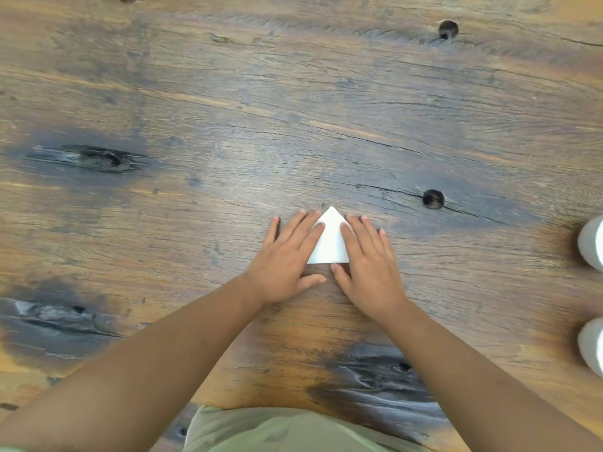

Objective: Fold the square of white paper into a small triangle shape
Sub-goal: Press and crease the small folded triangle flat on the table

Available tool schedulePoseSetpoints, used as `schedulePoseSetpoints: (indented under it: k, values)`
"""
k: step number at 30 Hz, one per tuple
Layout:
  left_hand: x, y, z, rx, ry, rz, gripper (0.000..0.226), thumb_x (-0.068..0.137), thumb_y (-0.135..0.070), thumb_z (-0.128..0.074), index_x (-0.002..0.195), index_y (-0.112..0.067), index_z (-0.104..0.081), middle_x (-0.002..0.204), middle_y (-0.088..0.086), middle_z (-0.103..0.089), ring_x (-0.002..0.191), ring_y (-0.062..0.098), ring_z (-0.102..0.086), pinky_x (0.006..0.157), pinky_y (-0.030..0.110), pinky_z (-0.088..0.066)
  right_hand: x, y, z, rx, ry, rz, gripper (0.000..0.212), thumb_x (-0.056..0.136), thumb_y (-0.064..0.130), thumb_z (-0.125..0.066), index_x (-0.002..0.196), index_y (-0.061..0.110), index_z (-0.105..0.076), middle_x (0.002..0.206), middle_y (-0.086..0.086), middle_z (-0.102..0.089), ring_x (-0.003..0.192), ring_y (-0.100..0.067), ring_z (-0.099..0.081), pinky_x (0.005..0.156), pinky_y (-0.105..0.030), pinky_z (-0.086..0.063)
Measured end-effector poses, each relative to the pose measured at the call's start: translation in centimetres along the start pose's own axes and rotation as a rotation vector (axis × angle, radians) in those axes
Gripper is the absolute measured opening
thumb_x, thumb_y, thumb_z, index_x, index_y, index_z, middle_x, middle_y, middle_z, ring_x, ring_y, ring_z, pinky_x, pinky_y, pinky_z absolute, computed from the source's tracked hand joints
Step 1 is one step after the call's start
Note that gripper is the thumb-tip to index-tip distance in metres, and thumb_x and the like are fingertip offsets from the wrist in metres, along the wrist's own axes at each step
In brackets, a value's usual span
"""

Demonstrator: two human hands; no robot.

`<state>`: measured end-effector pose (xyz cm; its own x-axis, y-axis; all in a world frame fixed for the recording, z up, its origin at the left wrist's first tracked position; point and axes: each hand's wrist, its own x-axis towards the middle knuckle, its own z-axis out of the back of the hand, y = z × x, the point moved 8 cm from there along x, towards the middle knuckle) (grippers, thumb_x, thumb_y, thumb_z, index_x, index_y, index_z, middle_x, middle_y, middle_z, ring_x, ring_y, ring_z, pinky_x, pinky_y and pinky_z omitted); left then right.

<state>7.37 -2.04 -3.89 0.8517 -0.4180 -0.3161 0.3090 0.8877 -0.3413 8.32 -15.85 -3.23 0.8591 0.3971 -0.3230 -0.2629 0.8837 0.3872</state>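
Both grips lie wide: left hand (287,259) and right hand (368,265) press straight fingers onto the 2 slanted sides of the white paper (331,243), a small triangle flat on the surface (195,93), apex away. Light, thin, likely slippery: best pinned at its edges.

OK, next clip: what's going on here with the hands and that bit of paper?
A person is folding at a knotted brown wooden table. The white paper already lies as a small triangle, apex pointing away from them. The left hand and the right hand press flat on its two slanted sides with straight fingers, flattening the creases. Two white rounded objects sit untouched at the right edge of the view, cut off by the frame.
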Motion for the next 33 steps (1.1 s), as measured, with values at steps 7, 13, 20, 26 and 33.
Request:
schedulePoseSetpoints:
  k: [7,13,20,26,33]
  values:
    - [1.1,0.3,-2.0,0.12,0.048,-0.104,0.112,0.081,-0.086,-0.032,0.159,-0.012,0.002,0.168,0.002,0.011,0.154,0.023,0.012,0.119,0.065,0.002,2.0,0.2,-2.2,-0.088,0.014,0.054,0.08,0.098,0.047,-0.041,0.159,0.016,0.0,0.169,0.0,0.003,0.154,-0.016,0.009,0.125,-0.051,-0.003]
    - [1.0,0.4,-2.6,0.144,-0.033,-0.132,0.108,0.086,-0.084,-0.029,0.159,-0.009,-0.005,0.169,0.006,0.005,0.155,0.026,0.005,0.118,0.068,-0.004,2.0,-0.7,-4.0,-0.237,-0.043,0.099,0.079,0.1,0.054,-0.03,0.159,0.01,0.001,0.169,-0.005,0.003,0.155,-0.02,0.005,0.124,-0.053,-0.007]
    - [1.1,0.4,-2.8,0.174,-0.027,-0.128,0.108,0.086,-0.084,-0.025,0.159,-0.008,-0.004,0.168,0.007,0.005,0.155,0.026,0.004,0.117,0.069,-0.005,2.1,-0.6,-4.3,-0.29,-0.041,0.101,0.081,0.101,0.056,-0.026,0.158,0.007,0.001,0.169,-0.007,0.004,0.155,-0.022,0.004,0.124,-0.054,-0.007]
    - [1.1,0.3,-2.8,0.182,0.018,-0.113,0.108,0.086,-0.085,-0.024,0.158,-0.008,0.001,0.168,0.006,0.01,0.154,0.026,0.009,0.117,0.069,-0.006,1.7,-0.7,-4.0,-0.285,-0.009,0.128,0.08,0.102,0.058,-0.023,0.158,0.007,0.001,0.168,-0.009,0.003,0.155,-0.023,0.005,0.124,-0.053,-0.009]
    - [1.1,0.3,-2.8,0.198,0.013,-0.111,0.109,0.085,-0.085,-0.026,0.158,-0.008,0.001,0.168,0.007,0.01,0.154,0.027,0.008,0.118,0.068,-0.003,-2.0,-4.2,-3.8,-0.316,-0.012,0.1,0.08,0.102,0.056,-0.024,0.158,0.004,-0.001,0.168,-0.012,0.001,0.155,-0.025,0.001,0.125,-0.05,-0.01]
